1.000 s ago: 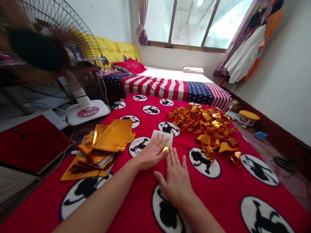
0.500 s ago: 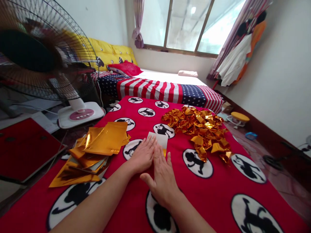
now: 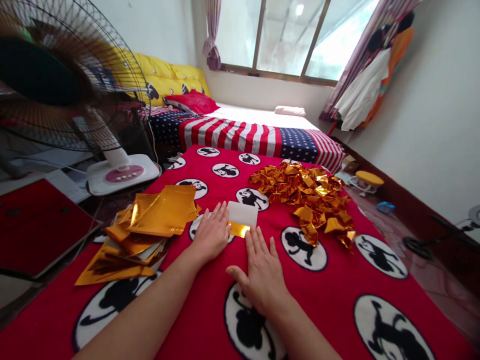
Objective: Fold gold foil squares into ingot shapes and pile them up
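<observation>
A sheet of gold foil paper (image 3: pixel 243 213) lies white side up on the red cloth, its near edge folded over into a shiny gold strip. My left hand (image 3: pixel 210 231) rests flat at the sheet's left edge, fingers stretched out. At the lower right corner of the sheet, the fingertips of my right hand (image 3: pixel 262 267) touch the gold strip, palm down and thumb apart. To the left is a loose stack of flat gold foil sheets (image 3: pixel 161 210). A heap of folded gold foil pieces (image 3: pixel 303 190) lies to the right.
The red cloth (image 3: pixel 322 310) with monkey prints covers the surface before me. A running fan (image 3: pixel 123 172) stands at the left beside a red board (image 3: pixel 41 225). Behind is a bed with a flag-patterned cover (image 3: pixel 232 137). A yellow stool (image 3: pixel 369 178) is on the floor at right.
My hands have moved apart along the fold, the left to the left and the right to the right. More of the gold strip now shows between them.
</observation>
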The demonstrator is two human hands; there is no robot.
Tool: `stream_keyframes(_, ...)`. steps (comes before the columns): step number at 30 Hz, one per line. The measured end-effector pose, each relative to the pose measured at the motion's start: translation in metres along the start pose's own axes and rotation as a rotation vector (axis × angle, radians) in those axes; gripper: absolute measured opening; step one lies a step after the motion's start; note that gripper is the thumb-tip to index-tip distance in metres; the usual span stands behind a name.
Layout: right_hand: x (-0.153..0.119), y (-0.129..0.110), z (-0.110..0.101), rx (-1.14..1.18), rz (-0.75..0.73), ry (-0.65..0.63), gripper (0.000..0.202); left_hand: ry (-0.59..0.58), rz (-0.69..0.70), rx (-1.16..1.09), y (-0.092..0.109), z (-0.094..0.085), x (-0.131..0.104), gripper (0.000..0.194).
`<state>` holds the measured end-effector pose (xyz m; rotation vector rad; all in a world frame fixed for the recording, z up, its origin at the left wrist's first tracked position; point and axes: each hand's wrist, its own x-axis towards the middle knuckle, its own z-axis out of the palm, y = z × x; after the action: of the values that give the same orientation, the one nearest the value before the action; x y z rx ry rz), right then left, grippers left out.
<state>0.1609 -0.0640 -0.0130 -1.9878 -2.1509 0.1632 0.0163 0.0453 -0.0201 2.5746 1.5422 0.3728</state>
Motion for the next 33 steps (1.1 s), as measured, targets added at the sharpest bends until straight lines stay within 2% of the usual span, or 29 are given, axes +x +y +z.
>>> stream_keyframes(5,0.001,-0.001,0.002,0.009,0.011,-0.002,0.086,0.125,-0.124,-0.064,-0.012,0.002,0.005,0.052)
stream_keyframes(10,0.002,0.0,0.003,0.043,0.015,0.006,0.088,0.29,-0.125,-0.242,-0.015,-0.004,0.006,0.034)
stream_keyframes(13,0.002,0.001,0.003,0.103,0.005,0.024,0.086,0.309,-0.109,-0.299,-0.014,-0.006,0.006,0.029)
stream_keyframes(16,0.003,0.004,0.006,0.223,0.006,0.093,0.077,0.291,-0.111,-0.465,-0.013,-0.005,0.007,0.02)
stream_keyframes(18,0.006,0.007,0.007,0.397,0.062,0.218,0.07,0.237,-0.123,-0.689,-0.012,-0.006,0.008,0.019)
stream_keyframes(21,0.013,0.011,0.006,0.76,0.201,0.449,0.069,0.093,-0.097,-1.077,-0.007,-0.011,0.008,0.027)
stream_keyframes(24,0.02,0.015,0.001,1.079,0.265,0.557,0.073,-0.055,-0.044,-1.27,-0.004,-0.018,0.006,0.03)
stream_keyframes(26,0.023,0.018,-0.001,1.265,0.278,0.565,0.072,-0.127,-0.019,-1.266,-0.003,-0.021,0.004,0.028)
stream_keyframes(28,0.023,0.021,-0.002,1.387,0.309,0.562,0.063,-0.143,-0.015,-1.269,-0.002,-0.021,0.003,0.029)
stream_keyframes(30,0.022,0.022,-0.002,1.401,0.337,0.528,0.044,-0.101,-0.045,-1.323,-0.001,-0.019,0.004,0.035)
stream_keyframes(33,0.019,0.02,-0.003,1.38,0.243,0.344,0.03,0.036,-0.147,-1.447,0.0,-0.017,0.006,0.048)
